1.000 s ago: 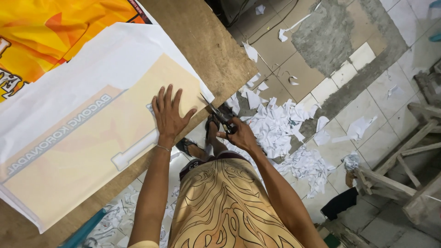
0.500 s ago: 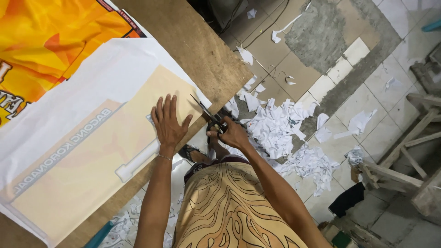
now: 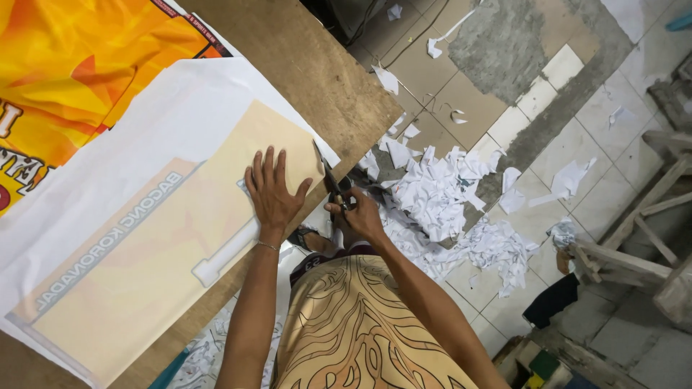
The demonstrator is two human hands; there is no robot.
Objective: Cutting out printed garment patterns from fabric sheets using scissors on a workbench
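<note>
- Wooden tabletop [image 3: 317, 79] is carrying the work, with a cracked tile floor [image 3: 577, 173] beyond its edge and a heap of white paper offcuts [image 3: 440, 194] lying on it.
- You are pressing your left hand [image 3: 272, 189] flat on the pale printed sheet [image 3: 144, 252], fingers spread and unclenched, holding nothing, just pinning the sheet near its right end.
- Your right hand [image 3: 358, 212] is clenching the handles of the scissors [image 3: 330, 180], and the blades are sitting at the sheet's right edge, right beside your left thumb.
- Compared with a second ago, the blades are now lying further up along that edge, so the cut is advancing away from your body.
- Your left hand is sitting a little further in over the tan panel than before, keeping pace with the scissors.
- Judging by this, you are trimming the white margin off the sheet's right end, with the corner beyond the blade tips still to go.
- An orange and yellow banner [image 3: 65, 72] is lying under the sheet's far end, untouched.
</note>
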